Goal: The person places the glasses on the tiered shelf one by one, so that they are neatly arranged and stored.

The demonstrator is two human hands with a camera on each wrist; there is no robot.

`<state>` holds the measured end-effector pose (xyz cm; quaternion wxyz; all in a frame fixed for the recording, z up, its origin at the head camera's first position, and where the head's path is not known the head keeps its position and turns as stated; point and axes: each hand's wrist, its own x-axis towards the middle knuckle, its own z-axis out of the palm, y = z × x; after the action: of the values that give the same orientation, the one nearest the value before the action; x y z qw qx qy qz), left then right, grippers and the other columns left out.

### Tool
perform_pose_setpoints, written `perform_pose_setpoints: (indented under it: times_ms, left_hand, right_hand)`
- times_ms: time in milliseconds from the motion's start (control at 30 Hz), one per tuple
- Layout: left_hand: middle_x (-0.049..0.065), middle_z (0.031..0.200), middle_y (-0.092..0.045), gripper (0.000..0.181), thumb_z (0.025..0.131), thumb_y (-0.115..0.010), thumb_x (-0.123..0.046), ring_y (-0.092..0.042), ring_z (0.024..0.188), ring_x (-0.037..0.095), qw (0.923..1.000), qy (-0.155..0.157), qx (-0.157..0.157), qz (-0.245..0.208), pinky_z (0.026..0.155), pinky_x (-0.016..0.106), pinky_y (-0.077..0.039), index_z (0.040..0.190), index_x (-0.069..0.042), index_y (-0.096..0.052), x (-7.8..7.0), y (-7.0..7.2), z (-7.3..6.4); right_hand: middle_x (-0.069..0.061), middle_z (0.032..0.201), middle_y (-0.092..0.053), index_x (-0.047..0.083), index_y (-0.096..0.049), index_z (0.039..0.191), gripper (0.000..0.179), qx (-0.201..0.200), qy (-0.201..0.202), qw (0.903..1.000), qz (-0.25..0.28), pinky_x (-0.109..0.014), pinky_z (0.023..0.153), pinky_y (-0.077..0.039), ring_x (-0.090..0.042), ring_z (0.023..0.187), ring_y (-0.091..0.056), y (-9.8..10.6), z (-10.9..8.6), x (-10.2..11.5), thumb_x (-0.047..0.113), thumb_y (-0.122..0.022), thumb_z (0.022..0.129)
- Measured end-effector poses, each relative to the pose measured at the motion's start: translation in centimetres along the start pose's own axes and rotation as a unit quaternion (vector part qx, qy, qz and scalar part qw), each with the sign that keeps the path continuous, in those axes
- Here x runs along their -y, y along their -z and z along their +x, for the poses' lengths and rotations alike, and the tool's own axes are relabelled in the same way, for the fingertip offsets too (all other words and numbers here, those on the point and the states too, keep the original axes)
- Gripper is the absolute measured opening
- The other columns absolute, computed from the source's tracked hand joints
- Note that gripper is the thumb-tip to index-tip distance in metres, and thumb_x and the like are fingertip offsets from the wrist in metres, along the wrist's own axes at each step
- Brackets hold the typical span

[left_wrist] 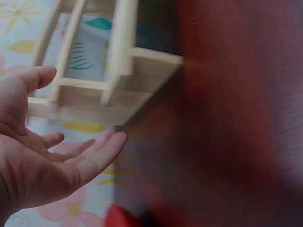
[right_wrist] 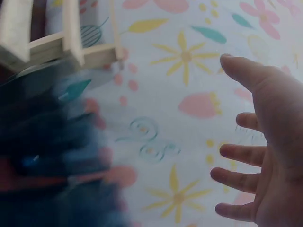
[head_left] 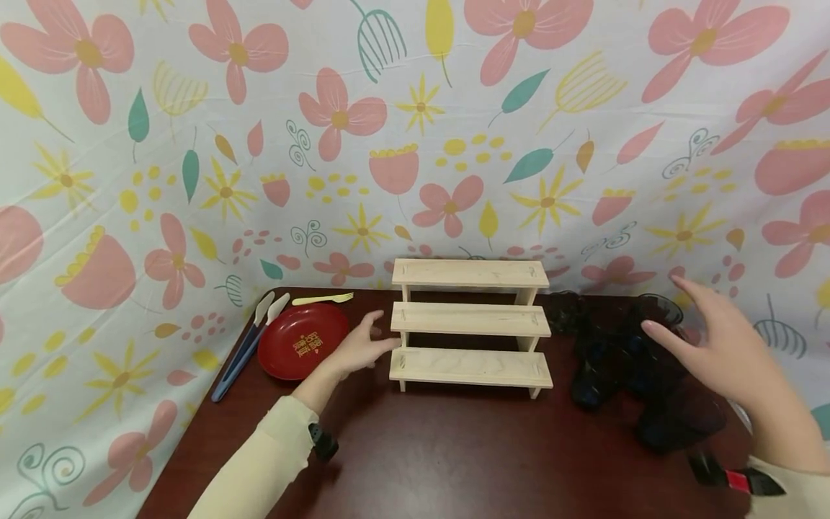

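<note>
A three-tier wooden shelf stands at the back middle of the dark table. My left hand is beside its left end, thumb and fingers spread, with nothing in them. In the left wrist view, the left hand faces the shelf's end; whether a fingertip touches it I cannot tell. Above several dark see-through glasses on the right hovers my right hand, thumb and fingers apart. The right wrist view shows that hand holding nothing, with the glasses blurred to its left.
A red plate with gold lettering lies on the left of the table. Beyond it is a pale yellow fork, and two blue-handled knives lie along the left edge. A flower-print cloth hangs behind the table.
</note>
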<state>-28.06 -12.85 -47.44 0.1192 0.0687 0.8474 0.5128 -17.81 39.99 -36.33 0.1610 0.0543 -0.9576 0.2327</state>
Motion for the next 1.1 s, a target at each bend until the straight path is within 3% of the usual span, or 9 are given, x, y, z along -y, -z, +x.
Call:
perform_pose_setpoints:
  times_ms: [233, 333, 400, 467, 767, 867, 967, 1000, 1100]
  left_hand:
    - [0.022, 0.126, -0.061, 0.077, 0.096, -0.073, -0.029, -0.068, 0.103, 0.031, 0.9883, 0.045, 0.068, -0.129, 0.080, 0.050, -0.061, 0.157, -0.001, -0.034, 3.2, -1.6, -0.8]
    - [0.021, 0.119, -0.064, 0.071, 0.097, -0.071, -0.024, -0.070, 0.099, 0.029, 0.9789, 0.053, 0.083, -0.179, 0.083, 0.050, -0.061, 0.154, 0.002, -0.037, 3.7, -2.0, -0.9]
    - [0.020, 0.115, -0.067, 0.069, 0.097, -0.071, -0.022, -0.071, 0.096, 0.027, 0.9738, 0.057, 0.086, -0.202, 0.084, 0.049, -0.061, 0.153, 0.004, -0.038, 3.9, -2.2, -0.9]
    - [0.020, 0.112, -0.069, 0.067, 0.097, -0.071, -0.021, -0.072, 0.094, 0.026, 0.9689, 0.064, 0.085, -0.223, 0.084, 0.047, -0.061, 0.152, 0.004, -0.039, 4.1, -2.3, -0.8]
    - [0.017, 0.111, -0.068, 0.063, 0.094, -0.072, -0.013, -0.071, 0.092, 0.023, 0.9569, 0.080, 0.065, -0.272, 0.084, 0.039, -0.061, 0.149, 0.003, -0.046, 4.3, -2.3, -0.4]
    - [0.016, 0.111, -0.068, 0.063, 0.093, -0.072, -0.012, -0.071, 0.091, 0.022, 0.9545, 0.084, 0.065, -0.279, 0.082, 0.037, -0.061, 0.150, 0.002, -0.046, 4.3, -2.5, -0.3]
    - [0.016, 0.112, -0.069, 0.064, 0.093, -0.073, -0.011, -0.071, 0.092, 0.022, 0.9547, 0.082, 0.064, -0.279, 0.080, 0.036, -0.061, 0.150, 0.002, -0.046, 4.4, -2.6, -0.2]
    - [0.015, 0.112, -0.069, 0.064, 0.093, -0.073, -0.011, -0.071, 0.092, 0.021, 0.9543, 0.083, 0.063, -0.280, 0.079, 0.035, -0.061, 0.150, 0.002, -0.046, 4.4, -2.6, -0.2]
    - [0.015, 0.114, -0.069, 0.065, 0.092, -0.073, -0.010, -0.071, 0.093, 0.021, 0.9547, 0.081, 0.063, -0.279, 0.078, 0.035, -0.060, 0.150, 0.002, -0.046, 4.4, -2.6, -0.1]
  right_hand:
    - [-0.043, 0.146, -0.037, -0.003, -0.026, 0.161, 0.088, -0.052, -0.050, 0.9972, 0.019, -0.078, 0.100, -0.026, -0.062, 0.123, -0.037, -2.0, -4.4, -3.1, 0.031, -0.076, 0.097]
    - [-0.038, 0.140, -0.042, -0.002, -0.032, 0.159, 0.083, -0.081, -0.064, 0.9933, 0.051, -0.040, 0.118, -0.034, -0.036, 0.121, -0.048, -3.0, -6.3, -4.5, 0.024, -0.077, 0.096]
    - [-0.035, 0.140, -0.043, 0.000, -0.033, 0.159, 0.081, -0.091, -0.075, 0.9907, 0.068, -0.010, 0.106, -0.032, -0.011, 0.115, -0.048, -3.7, -7.4, -5.4, 0.022, -0.078, 0.095]
    - [-0.032, 0.139, -0.044, 0.003, -0.035, 0.160, 0.082, -0.094, -0.087, 0.9891, 0.072, 0.003, 0.082, -0.026, 0.009, 0.105, -0.038, -4.3, -8.3, -6.3, 0.023, -0.080, 0.094]
    - [-0.010, 0.135, -0.046, 0.019, -0.023, 0.166, 0.091, -0.032, -0.110, 0.9870, 0.112, -0.003, 0.077, -0.033, 0.014, 0.107, -0.035, -7.1, -11.0, -9.5, 0.028, -0.080, 0.095]
    - [-0.026, 0.150, -0.038, 0.019, -0.015, 0.168, 0.094, 0.017, -0.124, 0.9854, 0.115, -0.024, 0.081, -0.048, -0.006, 0.127, -0.044, -6.9, -11.3, -10.0, 0.030, -0.077, 0.097]
    - [-0.042, 0.156, -0.018, 0.022, -0.004, 0.168, 0.102, 0.071, -0.160, 0.9780, 0.113, -0.045, 0.073, -0.050, -0.042, 0.117, -0.053, -6.8, -11.3, -10.2, 0.037, -0.075, 0.097]
    - [-0.043, 0.157, -0.014, 0.020, -0.001, 0.168, 0.105, 0.085, -0.170, 0.9745, 0.120, -0.048, 0.071, -0.051, -0.042, 0.108, -0.054, -6.9, -11.3, -10.3, 0.038, -0.076, 0.097]
    - [-0.043, 0.155, -0.021, 0.016, 0.002, 0.168, 0.114, 0.101, -0.193, 0.9663, 0.137, -0.037, 0.067, -0.056, -0.011, 0.089, -0.062, -7.8, -11.3, -10.6, 0.043, -0.079, 0.093]
